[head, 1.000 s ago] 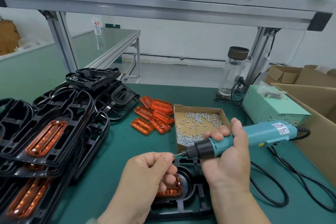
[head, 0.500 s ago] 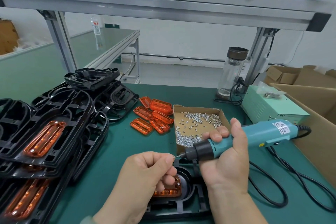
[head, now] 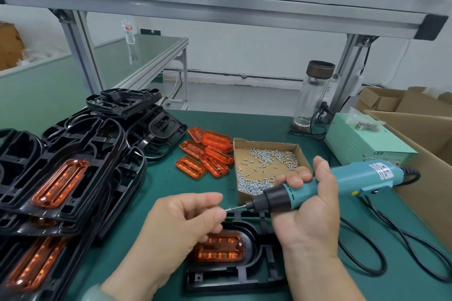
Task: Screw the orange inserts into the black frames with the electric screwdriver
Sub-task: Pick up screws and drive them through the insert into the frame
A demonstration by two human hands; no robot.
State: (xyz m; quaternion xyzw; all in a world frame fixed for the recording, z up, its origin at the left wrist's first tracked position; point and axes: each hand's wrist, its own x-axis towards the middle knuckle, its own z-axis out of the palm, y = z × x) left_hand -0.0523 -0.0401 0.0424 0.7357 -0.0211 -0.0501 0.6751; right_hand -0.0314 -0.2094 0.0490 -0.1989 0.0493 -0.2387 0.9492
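the right hand (head: 305,215) gripped the teal electric screwdriver (head: 342,179), fingers wrapped round its barrel and the thumb laid along the top, with the tool held nearly level above the bench (head: 171,183) and its bit pointing left. the left hand (head: 181,222) had its fingers curled, and the tips of the thumb and forefinger pinched a small screw (head: 230,209) that met the bit tip. both hands hovered over a black frame (head: 244,276) lying flat at the near edge of the bench, around the middle. an orange insert (head: 220,249) sat in the frame's oval recess, partly hidden by the left hand. a cardboard tray (head: 265,142) holding loose screws stood just beyond the frame at mid-bench, with a cluster of loose orange inserts (head: 208,154) touching its left side. stacked black frames (head: 73,166), some fitted with inserts, filled the left edge. a pale green power supply (head: 362,144) stood near the far right corner, beside a glass bottle (head: 313,95). the black cord (head: 367,252) looped along the right edge.
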